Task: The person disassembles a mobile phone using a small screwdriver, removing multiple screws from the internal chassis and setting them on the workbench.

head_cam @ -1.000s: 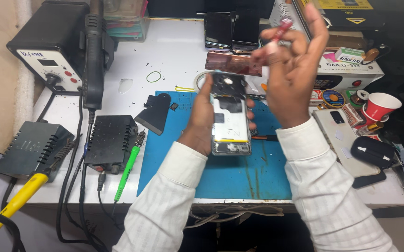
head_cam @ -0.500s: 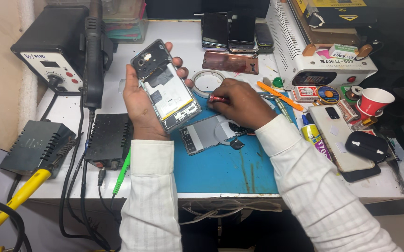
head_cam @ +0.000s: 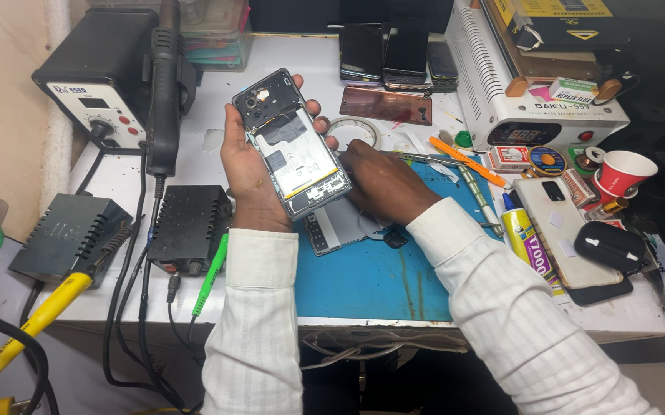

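Left hand [head_cam: 249, 173] raised (fingers [head_cam: 313, 107] curled)

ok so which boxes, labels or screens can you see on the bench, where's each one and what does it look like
Small display: front of the white machine, back right; dark strip.
Small carton: on top of that machine; white and green.
Glue tube label: right of the blue mat; yellow with red print.
Dial panel: black station, back left; white with red buttons.
Dark phone screens: three, back centre.

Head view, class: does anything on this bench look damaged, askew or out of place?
The phone in the left hand has its back off, insides bare; a grey panel lies loose on the blue mat beneath the right hand.
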